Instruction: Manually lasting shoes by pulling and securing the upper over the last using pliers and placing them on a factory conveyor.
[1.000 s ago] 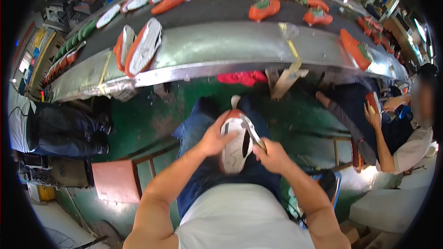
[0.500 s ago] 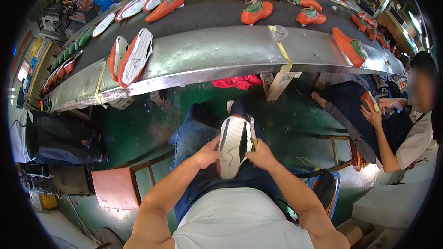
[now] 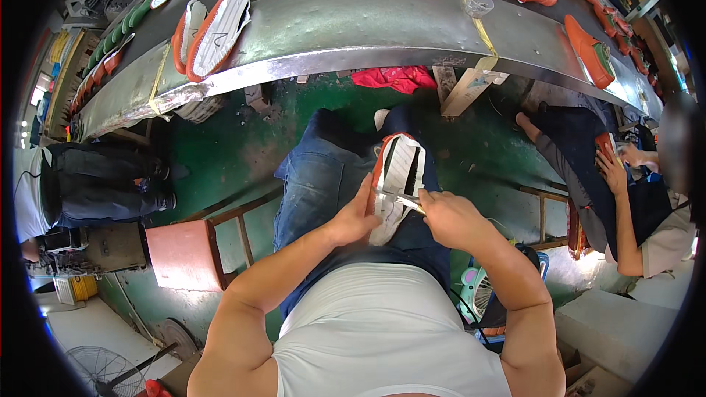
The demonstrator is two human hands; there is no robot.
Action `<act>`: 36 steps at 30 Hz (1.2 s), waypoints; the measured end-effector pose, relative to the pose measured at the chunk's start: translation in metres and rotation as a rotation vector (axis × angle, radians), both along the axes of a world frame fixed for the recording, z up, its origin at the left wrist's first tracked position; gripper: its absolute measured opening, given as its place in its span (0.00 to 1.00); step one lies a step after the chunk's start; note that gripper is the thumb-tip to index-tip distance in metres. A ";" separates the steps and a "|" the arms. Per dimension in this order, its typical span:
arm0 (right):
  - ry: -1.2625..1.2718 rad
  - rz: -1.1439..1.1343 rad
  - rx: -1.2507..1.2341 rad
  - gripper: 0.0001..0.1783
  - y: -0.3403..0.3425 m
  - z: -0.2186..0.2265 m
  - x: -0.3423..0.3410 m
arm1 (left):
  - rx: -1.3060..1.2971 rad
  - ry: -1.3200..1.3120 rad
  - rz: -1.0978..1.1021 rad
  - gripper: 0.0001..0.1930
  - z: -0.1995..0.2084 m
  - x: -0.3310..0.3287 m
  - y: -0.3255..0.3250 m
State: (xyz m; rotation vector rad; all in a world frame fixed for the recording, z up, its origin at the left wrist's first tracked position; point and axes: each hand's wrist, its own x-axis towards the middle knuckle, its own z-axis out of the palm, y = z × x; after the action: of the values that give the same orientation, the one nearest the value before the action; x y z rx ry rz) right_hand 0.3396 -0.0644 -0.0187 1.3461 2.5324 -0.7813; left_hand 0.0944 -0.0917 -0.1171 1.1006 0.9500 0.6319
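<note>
A red shoe (image 3: 404,164), its white sole side turned up with a dark gap along it, lies over my lap. My left hand (image 3: 354,217) is closed around the shoe's left edge, thumb near the sole. In my right hand (image 3: 450,217) is a slim metal hand tool (image 3: 401,199); its silver end lies across the sole and points toward my left fingers. The tool's exact kind is not clear, as my fingers cover its handle.
Ahead runs a metal-edged conveyor (image 3: 353,26) carrying several red shoes, including an upturned pair (image 3: 218,33) and a clear cup (image 3: 479,4). A stool (image 3: 184,257) stands at left, a green fan (image 3: 478,290) at lower right. A co-worker (image 3: 640,206) sits at right; another person (image 3: 110,184) is at left.
The shoe has turned from nearly upright to a slant, its far end to the right. The tool has swung from beside the shoe to across its sole. My view has tilted downward.
</note>
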 end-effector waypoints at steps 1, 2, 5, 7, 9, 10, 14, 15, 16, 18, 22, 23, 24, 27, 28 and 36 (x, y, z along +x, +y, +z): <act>0.002 0.006 -0.002 0.22 0.004 0.006 -0.005 | -0.002 0.002 0.006 0.47 0.001 0.000 0.000; -0.047 0.044 -0.119 0.19 0.008 0.011 -0.010 | -0.223 -0.278 0.164 0.41 0.002 0.000 0.003; 0.038 -0.004 -0.172 0.14 -0.006 -0.016 -0.023 | -0.549 -0.379 0.497 0.35 0.005 0.013 0.012; 0.311 -0.177 -0.043 0.14 -0.030 -0.059 -0.029 | -0.296 0.149 0.642 0.34 -0.022 0.019 0.021; 0.282 -0.139 -0.140 0.14 -0.024 -0.045 -0.030 | -0.133 0.257 0.661 0.33 -0.045 0.013 0.020; 0.284 -0.138 -0.140 0.14 -0.018 -0.040 -0.024 | -0.049 0.400 0.574 0.32 -0.037 0.014 0.022; 0.253 -0.082 0.117 0.15 0.003 -0.038 -0.020 | 0.158 0.537 0.483 0.27 -0.029 0.010 0.021; 0.296 -0.075 0.377 0.15 0.005 -0.040 -0.023 | 0.207 0.499 0.496 0.26 -0.032 0.010 0.021; 0.294 -0.071 0.376 0.15 0.007 -0.038 -0.024 | 0.236 0.445 0.524 0.24 -0.032 0.012 0.022; 0.122 -0.230 0.102 0.14 0.012 -0.034 -0.027 | 0.319 0.502 0.450 0.24 -0.031 0.010 0.019; 0.257 -0.245 0.138 0.12 0.012 -0.067 0.001 | 0.576 0.692 0.132 0.30 -0.017 0.008 0.022; 0.267 -0.330 -0.214 0.12 0.024 -0.056 0.006 | 0.574 0.692 0.128 0.30 -0.006 0.007 0.025; 0.272 -0.409 -0.567 0.12 0.033 -0.047 0.010 | 0.485 0.731 0.011 0.30 0.006 0.006 0.031; 0.361 -0.461 -0.607 0.13 0.043 -0.032 0.015 | 0.446 0.763 -0.113 0.30 0.002 -0.003 0.040; 0.339 -0.433 -0.481 0.15 0.044 -0.012 0.004 | 0.496 0.754 -0.122 0.31 -0.001 -0.006 0.039; 0.344 -0.321 -0.229 0.24 0.039 -0.063 -0.006 | 0.392 0.686 0.064 0.33 -0.036 -0.006 0.012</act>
State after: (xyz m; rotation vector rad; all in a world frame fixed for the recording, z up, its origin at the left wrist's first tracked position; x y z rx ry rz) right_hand 0.3331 -0.0257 -0.0820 1.6795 2.3852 -1.4279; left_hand 0.0885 -0.0799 -0.1532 1.6978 1.4899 0.5059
